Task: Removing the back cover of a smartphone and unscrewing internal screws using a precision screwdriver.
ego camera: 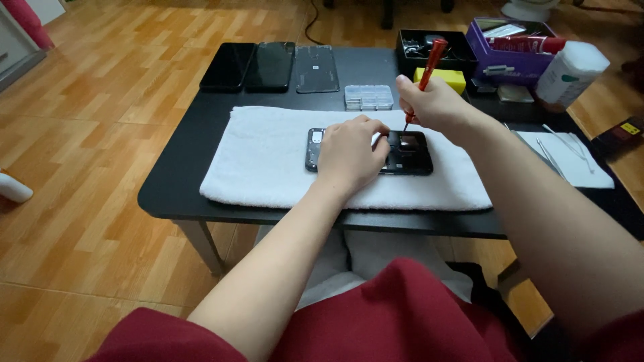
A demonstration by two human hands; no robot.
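— Pressing down on the opened phone (376,151), the left hand (351,153) lies flat and spread, holding nothing, on the white towel (268,154).
— And the right hand (436,104)?
— Closed around a red screwdriver (425,75), tip on the phone. Behind: three phone panels (272,66), clear parts box (368,97), yellow block (443,78).

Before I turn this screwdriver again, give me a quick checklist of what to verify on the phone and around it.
1. Left hand pressing the opened phone flat: ok.
2. Phone resting fully on the white towel, away from its edges: ok.
3. Right hand gripping the red screwdriver, tip down at the phone's upper part: ok.
4. Tip seated in a screw head: cannot tell, too small.
5. Clear parts box close by, behind the towel: ok.
6. Tweezers on the white sheet at the right: ok.
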